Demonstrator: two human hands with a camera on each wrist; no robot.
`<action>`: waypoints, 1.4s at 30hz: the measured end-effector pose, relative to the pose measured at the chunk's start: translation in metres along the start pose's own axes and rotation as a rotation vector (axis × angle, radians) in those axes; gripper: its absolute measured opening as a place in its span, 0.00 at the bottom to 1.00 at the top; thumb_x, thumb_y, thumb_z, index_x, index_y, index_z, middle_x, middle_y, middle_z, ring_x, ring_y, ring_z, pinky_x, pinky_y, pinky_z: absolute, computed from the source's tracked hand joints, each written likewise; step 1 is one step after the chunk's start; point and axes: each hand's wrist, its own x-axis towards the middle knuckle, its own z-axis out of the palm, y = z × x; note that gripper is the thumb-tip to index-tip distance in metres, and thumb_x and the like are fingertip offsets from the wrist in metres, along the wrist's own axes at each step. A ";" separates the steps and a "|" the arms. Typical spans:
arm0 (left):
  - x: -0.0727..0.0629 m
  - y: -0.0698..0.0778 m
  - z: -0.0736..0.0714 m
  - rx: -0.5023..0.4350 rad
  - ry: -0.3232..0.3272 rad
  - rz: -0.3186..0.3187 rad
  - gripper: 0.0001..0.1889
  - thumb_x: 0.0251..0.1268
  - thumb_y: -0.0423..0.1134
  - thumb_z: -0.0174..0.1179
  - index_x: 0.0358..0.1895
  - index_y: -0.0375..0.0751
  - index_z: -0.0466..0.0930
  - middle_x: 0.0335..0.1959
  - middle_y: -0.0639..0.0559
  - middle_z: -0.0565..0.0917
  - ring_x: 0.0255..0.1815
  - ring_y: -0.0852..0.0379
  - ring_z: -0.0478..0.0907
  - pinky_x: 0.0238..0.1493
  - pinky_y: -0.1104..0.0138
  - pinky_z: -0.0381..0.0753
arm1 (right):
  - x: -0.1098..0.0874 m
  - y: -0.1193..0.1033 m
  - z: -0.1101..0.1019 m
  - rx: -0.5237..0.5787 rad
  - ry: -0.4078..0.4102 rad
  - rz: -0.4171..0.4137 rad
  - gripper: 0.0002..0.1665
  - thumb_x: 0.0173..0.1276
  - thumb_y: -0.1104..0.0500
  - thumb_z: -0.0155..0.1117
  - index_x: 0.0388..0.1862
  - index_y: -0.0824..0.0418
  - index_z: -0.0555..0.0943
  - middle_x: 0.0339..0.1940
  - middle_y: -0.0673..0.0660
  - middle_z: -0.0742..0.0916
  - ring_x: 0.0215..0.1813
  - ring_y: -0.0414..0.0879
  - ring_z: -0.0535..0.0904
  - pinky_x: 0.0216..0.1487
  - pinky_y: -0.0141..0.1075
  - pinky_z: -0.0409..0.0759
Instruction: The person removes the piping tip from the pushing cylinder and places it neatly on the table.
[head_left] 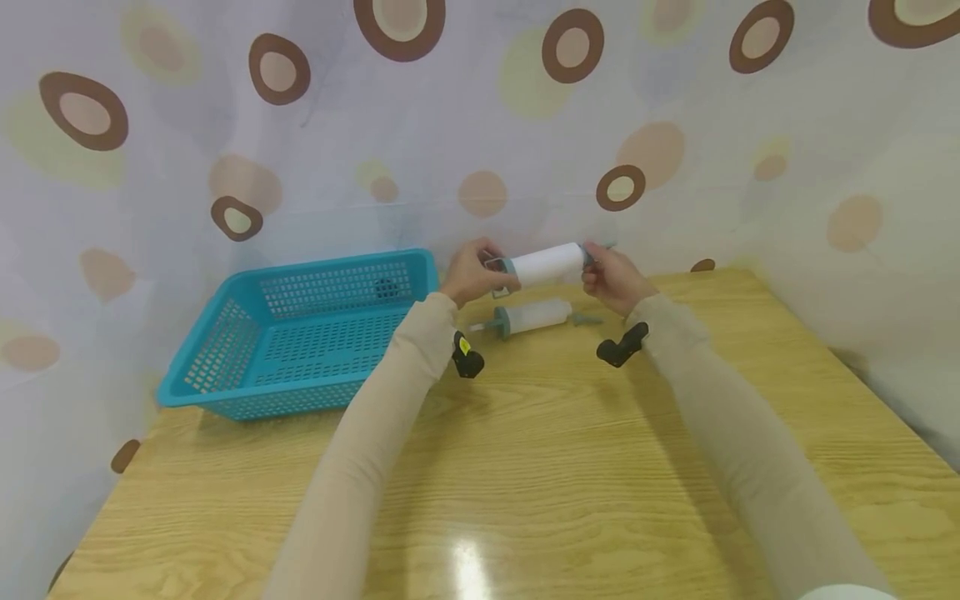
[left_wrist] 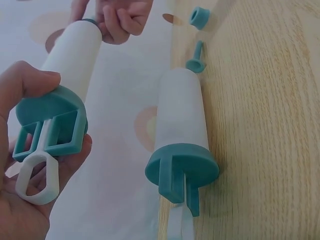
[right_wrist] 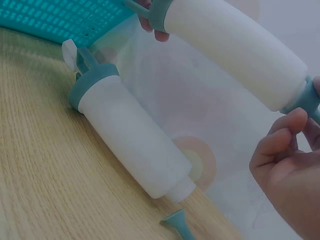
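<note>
Above the table, my left hand (head_left: 468, 273) grips the teal end cap of a white piping syringe (head_left: 551, 264). The cap carries a teal frame and a white pull ring (left_wrist: 49, 192). At the other end my right hand (head_left: 617, 279) pinches the teal nozzle (right_wrist: 303, 100) with thumb and fingers. Below it, a second piping syringe (right_wrist: 132, 137) lies on the table, its white neck bare. Just beyond that neck lie a loose teal nozzle (left_wrist: 196, 64) and a small teal ring collar (left_wrist: 200, 18).
On the left stands a teal perforated basket (head_left: 300, 398), its right end close to my left forearm. The wooden table (head_left: 540, 467) meets a patterned cloth (head_left: 480, 142) along its back edge. A black camera is strapped to each wrist.
</note>
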 end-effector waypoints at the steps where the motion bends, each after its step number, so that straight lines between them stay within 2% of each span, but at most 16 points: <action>1: 0.000 0.000 0.000 -0.006 -0.003 -0.004 0.21 0.44 0.32 0.73 0.43 0.37 0.75 0.36 0.45 0.82 0.30 0.53 0.80 0.46 0.51 0.82 | 0.000 0.000 -0.001 0.003 -0.009 -0.010 0.08 0.78 0.53 0.43 0.43 0.56 0.64 0.27 0.49 0.69 0.23 0.37 0.63 0.26 0.27 0.63; 6: -0.002 0.001 0.000 -0.037 -0.011 -0.014 0.20 0.45 0.32 0.72 0.42 0.37 0.75 0.36 0.43 0.84 0.30 0.52 0.82 0.41 0.58 0.84 | -0.002 0.002 -0.002 0.061 -0.026 -0.053 0.06 0.78 0.53 0.44 0.42 0.54 0.67 0.32 0.49 0.70 0.25 0.38 0.63 0.29 0.28 0.63; 9: -0.002 0.002 0.001 -0.046 -0.012 -0.011 0.20 0.45 0.32 0.72 0.42 0.37 0.75 0.36 0.43 0.84 0.30 0.52 0.82 0.39 0.62 0.84 | -0.004 0.001 -0.001 0.112 -0.013 -0.058 0.10 0.77 0.49 0.46 0.42 0.54 0.66 0.28 0.49 0.70 0.25 0.38 0.64 0.28 0.27 0.62; 11: -0.003 0.002 0.002 -0.048 -0.012 -0.012 0.20 0.45 0.31 0.72 0.43 0.37 0.75 0.37 0.42 0.84 0.31 0.52 0.82 0.40 0.61 0.84 | -0.005 0.001 0.000 0.133 0.001 -0.056 0.14 0.76 0.46 0.46 0.39 0.54 0.64 0.26 0.49 0.69 0.23 0.38 0.63 0.27 0.27 0.61; 14: -0.005 0.006 0.003 -0.040 -0.012 -0.017 0.21 0.46 0.30 0.72 0.44 0.35 0.75 0.39 0.41 0.83 0.32 0.52 0.81 0.41 0.60 0.84 | -0.004 0.000 0.000 0.128 0.009 -0.054 0.20 0.75 0.42 0.44 0.32 0.56 0.64 0.22 0.49 0.68 0.21 0.38 0.61 0.24 0.27 0.59; 18: -0.014 0.021 0.002 -0.012 -0.025 -0.034 0.21 0.47 0.29 0.71 0.46 0.32 0.74 0.41 0.39 0.82 0.36 0.48 0.80 0.41 0.60 0.83 | -0.002 0.000 0.000 0.090 0.014 -0.048 0.24 0.75 0.41 0.43 0.26 0.57 0.67 0.17 0.49 0.69 0.19 0.38 0.60 0.23 0.27 0.55; 21: -0.011 0.017 0.003 -0.002 -0.024 -0.025 0.21 0.46 0.30 0.72 0.45 0.34 0.75 0.41 0.40 0.82 0.35 0.49 0.80 0.47 0.54 0.82 | -0.002 0.000 -0.001 0.066 0.006 -0.032 0.25 0.75 0.42 0.44 0.25 0.58 0.70 0.14 0.49 0.71 0.17 0.38 0.58 0.23 0.28 0.50; 24: -0.002 0.006 0.005 -0.006 -0.023 -0.009 0.20 0.45 0.31 0.73 0.42 0.38 0.75 0.39 0.43 0.82 0.33 0.53 0.79 0.48 0.51 0.82 | -0.005 -0.001 -0.003 0.010 0.031 -0.030 0.24 0.75 0.45 0.48 0.25 0.59 0.72 0.12 0.49 0.72 0.15 0.38 0.58 0.21 0.28 0.51; 25: 0.001 0.002 0.005 -0.010 -0.025 -0.002 0.19 0.44 0.31 0.73 0.40 0.39 0.75 0.38 0.44 0.82 0.33 0.54 0.79 0.48 0.51 0.82 | -0.006 -0.001 -0.003 -0.006 0.043 -0.032 0.22 0.75 0.46 0.49 0.26 0.60 0.72 0.13 0.49 0.72 0.15 0.38 0.59 0.21 0.28 0.52; 28: 0.002 0.002 0.004 -0.022 -0.030 -0.001 0.18 0.44 0.30 0.73 0.38 0.38 0.74 0.37 0.45 0.83 0.33 0.54 0.80 0.42 0.56 0.84 | -0.007 -0.004 -0.005 -0.064 0.065 -0.031 0.17 0.76 0.49 0.49 0.33 0.61 0.71 0.16 0.49 0.74 0.16 0.38 0.64 0.19 0.27 0.61; 31: 0.002 0.003 0.004 -0.025 -0.026 0.001 0.18 0.44 0.30 0.72 0.38 0.38 0.74 0.35 0.45 0.82 0.32 0.54 0.80 0.37 0.61 0.84 | -0.008 -0.007 -0.007 -0.072 0.032 -0.019 0.12 0.77 0.51 0.46 0.44 0.60 0.67 0.21 0.50 0.74 0.19 0.38 0.68 0.22 0.25 0.68; 34: 0.002 0.004 0.005 -0.027 -0.028 -0.004 0.19 0.43 0.30 0.73 0.38 0.39 0.74 0.34 0.47 0.82 0.32 0.54 0.80 0.35 0.64 0.84 | -0.010 -0.009 -0.009 -0.065 0.004 -0.015 0.12 0.78 0.52 0.44 0.50 0.58 0.64 0.24 0.51 0.74 0.21 0.38 0.69 0.24 0.25 0.70; 37: 0.001 0.005 0.005 -0.035 -0.044 -0.007 0.19 0.43 0.30 0.73 0.39 0.38 0.74 0.33 0.47 0.81 0.31 0.53 0.80 0.36 0.62 0.85 | -0.010 -0.008 -0.010 -0.077 -0.002 -0.028 0.10 0.78 0.53 0.42 0.50 0.57 0.65 0.24 0.51 0.74 0.21 0.38 0.68 0.24 0.25 0.69; 42: -0.005 0.005 0.001 -0.019 -0.075 -0.024 0.18 0.46 0.31 0.72 0.38 0.37 0.72 0.33 0.45 0.79 0.31 0.50 0.80 0.37 0.59 0.85 | -0.010 -0.004 -0.011 -0.069 -0.029 -0.042 0.10 0.78 0.54 0.40 0.44 0.55 0.70 0.26 0.51 0.73 0.21 0.39 0.68 0.25 0.26 0.68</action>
